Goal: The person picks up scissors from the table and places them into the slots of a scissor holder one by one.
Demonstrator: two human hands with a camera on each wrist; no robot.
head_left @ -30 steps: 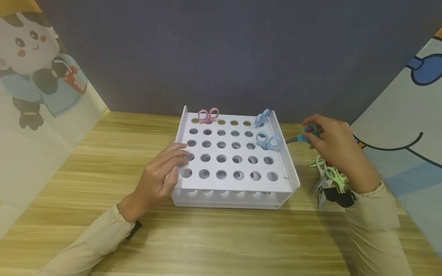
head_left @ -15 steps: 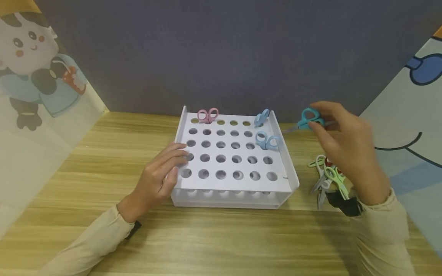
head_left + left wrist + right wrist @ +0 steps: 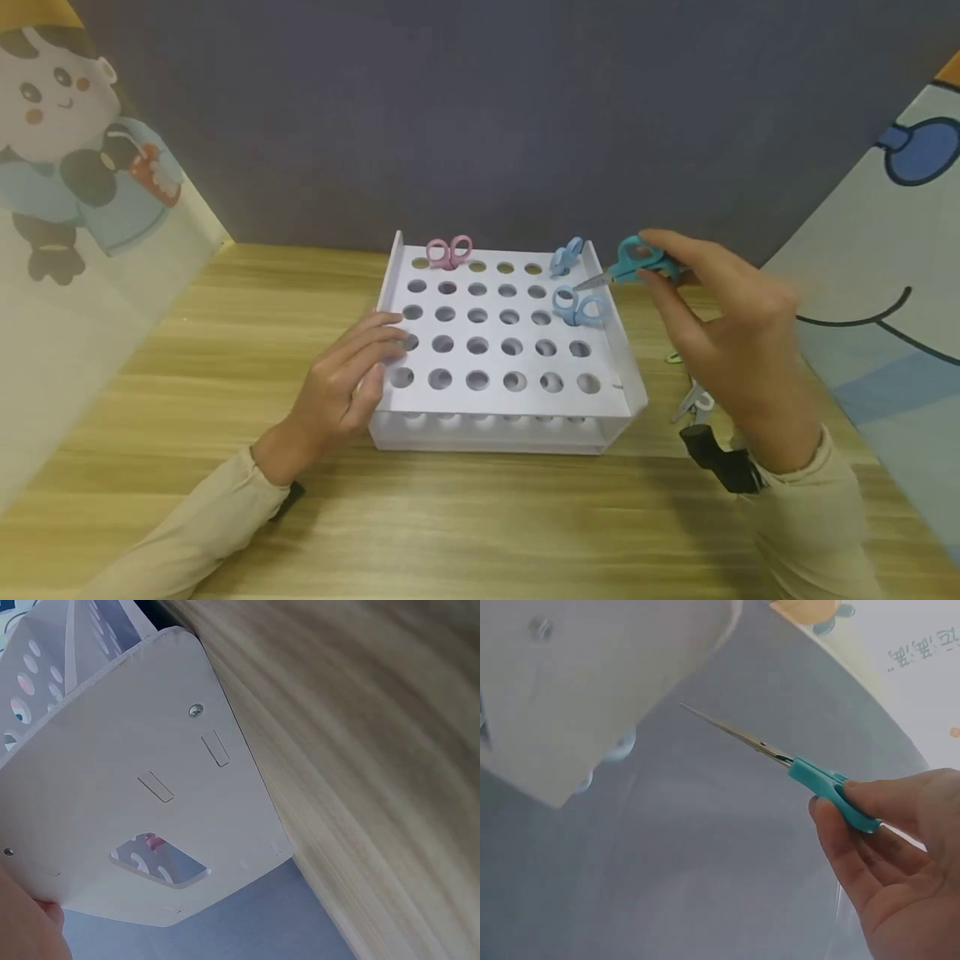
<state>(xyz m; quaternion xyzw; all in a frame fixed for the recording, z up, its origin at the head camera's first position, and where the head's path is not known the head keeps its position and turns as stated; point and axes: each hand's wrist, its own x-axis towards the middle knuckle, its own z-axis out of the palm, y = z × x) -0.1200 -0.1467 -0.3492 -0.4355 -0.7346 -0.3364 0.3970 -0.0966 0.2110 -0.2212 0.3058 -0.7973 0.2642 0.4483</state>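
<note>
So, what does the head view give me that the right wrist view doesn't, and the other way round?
Head only: the left grip resting on the rack's left edge, the pink scissors in its back row, and loose scissors on the table by the right forearm.

Right wrist only: lettering on a wall, and what looks like a blurred screw in the rack's side.

Both: the right grip pinching the teal scissors, blades bare, and part of the white rack.

The turquoise scissors (image 3: 624, 268) right of centre have smooth plastic handles (image 3: 817, 780) and metal blades (image 3: 742, 736). The central rack (image 3: 495, 330) looks like matt plastic, the tabletop (image 3: 465, 517) below wood-grained.
</note>
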